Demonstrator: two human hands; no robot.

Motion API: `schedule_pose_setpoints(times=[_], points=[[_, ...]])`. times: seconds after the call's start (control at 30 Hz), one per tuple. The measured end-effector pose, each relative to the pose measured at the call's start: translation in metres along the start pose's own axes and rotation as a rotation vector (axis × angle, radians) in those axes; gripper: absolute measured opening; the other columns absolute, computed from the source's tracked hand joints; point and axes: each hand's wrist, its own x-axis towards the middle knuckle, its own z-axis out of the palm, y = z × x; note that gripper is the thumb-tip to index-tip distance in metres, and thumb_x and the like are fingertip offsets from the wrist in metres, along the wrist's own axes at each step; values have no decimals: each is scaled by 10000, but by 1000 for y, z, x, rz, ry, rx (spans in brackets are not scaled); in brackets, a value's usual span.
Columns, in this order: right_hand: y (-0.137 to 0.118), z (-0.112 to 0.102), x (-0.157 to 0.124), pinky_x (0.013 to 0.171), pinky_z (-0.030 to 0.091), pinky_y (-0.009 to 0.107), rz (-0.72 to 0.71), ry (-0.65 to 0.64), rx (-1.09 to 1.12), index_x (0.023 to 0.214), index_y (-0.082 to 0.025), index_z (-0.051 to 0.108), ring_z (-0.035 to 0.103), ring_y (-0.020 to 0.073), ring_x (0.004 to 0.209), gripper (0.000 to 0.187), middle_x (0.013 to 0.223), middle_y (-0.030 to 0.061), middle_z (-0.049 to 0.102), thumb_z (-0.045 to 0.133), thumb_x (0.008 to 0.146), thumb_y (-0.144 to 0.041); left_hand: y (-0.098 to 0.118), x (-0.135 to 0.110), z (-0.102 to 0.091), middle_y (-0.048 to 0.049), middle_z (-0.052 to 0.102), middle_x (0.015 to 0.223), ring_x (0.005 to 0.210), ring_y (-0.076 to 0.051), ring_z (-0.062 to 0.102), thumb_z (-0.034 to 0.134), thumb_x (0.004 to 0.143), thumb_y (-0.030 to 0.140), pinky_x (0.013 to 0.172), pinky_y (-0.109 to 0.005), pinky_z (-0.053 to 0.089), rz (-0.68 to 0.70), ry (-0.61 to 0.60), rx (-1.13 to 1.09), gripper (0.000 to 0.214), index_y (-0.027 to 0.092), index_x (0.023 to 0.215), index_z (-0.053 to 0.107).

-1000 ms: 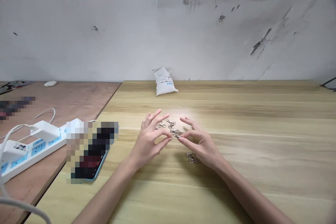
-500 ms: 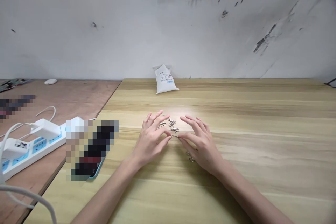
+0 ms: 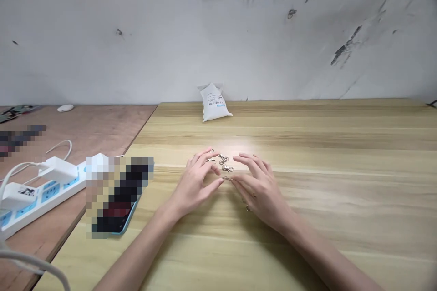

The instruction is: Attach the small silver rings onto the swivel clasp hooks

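Note:
Thumb and index finger of my right hand pinch a small silvery metal ring, seen nearly edge-on, just above the tabletop. My left hand is open, its fingers apart; the thumb tip is at the ring's left end, while the index finger is lifted off it. Several metal lobster clasps lie in a loose group just beyond the fingertips, some partly behind the left fingers. Another small metal piece rests on the table beneath my right hand, mostly covered by it.
A white plastic packet with a printed label stands at the table's back, near the wall. To the left lies a phone, largely blurred out. A white power strip with chargers and cables sits on the adjoining brown table.
My left index finger has come away from the ring, leaving the thumb near it. My right hand keeps its pinch in about the same spot. The view has shifted slightly.

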Motion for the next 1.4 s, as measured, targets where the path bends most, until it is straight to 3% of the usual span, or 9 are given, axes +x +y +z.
schedule_pose_setpoints(times=[0.1, 0.2, 0.37, 0.63, 0.77, 0.9, 1.07, 1.27, 1.4], points=[[6, -1, -1, 996, 428, 535, 101, -9, 170, 926, -248, 688, 486, 287, 1265, 149, 1264, 98, 597, 545, 928, -206, 0, 0, -1, -63, 511, 1411, 1381, -249, 368, 582, 912, 249, 1110, -479, 373, 32, -19, -40, 221, 250, 1130, 622], [6, -3, 0, 997, 440, 521, 183, -34, 326, 912, -261, 693, 476, 285, 1274, 149, 1263, 89, 588, 548, 931, -232, 0, 0, 1, -50, 499, 1423, 1382, -246, 365, 600, 906, 251, 1120, -480, 375, 69, -43, -76, 295, 292, 1197, 621], [2, -7, 2, 1018, 441, 527, 265, -77, 494, 926, -279, 711, 459, 283, 1297, 166, 1277, 77, 574, 545, 938, -283, 3, 1, 4, -31, 529, 1398, 1382, -242, 376, 583, 919, 237, 1114, -493, 395, 45, -48, -191, 229, 312, 1112, 682], [3, -6, 0, 1051, 432, 507, 367, -109, 655, 900, -271, 719, 450, 279, 1316, 175, 1304, 75, 564, 565, 927, -352, 2, 3, -3, -38, 596, 1312, 1330, -245, 441, 607, 899, 213, 1074, -479, 427, 15, 51, -280, 149, 275, 941, 736], [6, -5, 1, 1051, 431, 494, 396, -124, 671, 874, -265, 718, 455, 274, 1311, 180, 1290, 78, 570, 578, 917, -370, 4, 3, -3, -29, 631, 1242, 1286, -243, 470, 620, 879, 203, 1059, -466, 412, 40, 120, -152, 121, 259, 870, 727], [2, -2, 1, 1039, 430, 507, 401, -100, 637, 827, -258, 707, 489, 278, 1267, 188, 1207, 80, 611, 580, 912, -368, 6, 3, 4, -23, 689, 1096, 1196, -247, 540, 607, 841, 153, 1072, -478, 364, 177, 178, 141, 132, 228, 763, 683], [-6, -1, 0, 1043, 409, 527, 348, -37, 568, 830, -265, 687, 460, 286, 1286, 165, 1151, 68, 635, 561, 924, -317, 9, 2, 9, -36, 677, 1150, 1223, -242, 537, 569, 830, 95, 1123, -464, 309, 252, 194, 339, 175, 213, 738, 658], [-2, -4, 0, 1041, 416, 520, 426, -48, 635, 844, -270, 697, 479, 281, 1266, 156, 1161, 69, 620, 582, 911, -351, 9, 0, 4, -38, 629, 1234, 1254, -253, 494, 615, 876, 255, 1108, -483, 319, 128, 135, 146, 112, 267, 949, 700], [-1, -6, 1, 1050, 411, 505, 442, -66, 705, 841, -271, 711, 482, 273, 1262, 173, 1171, 68, 615, 587, 906, -373, 5, 1, 8, -27, 615, 1259, 1293, -246, 449, 611, 892, 237, 1088, -464, 354, 86, 92, -19, 156, 291, 999, 710]])
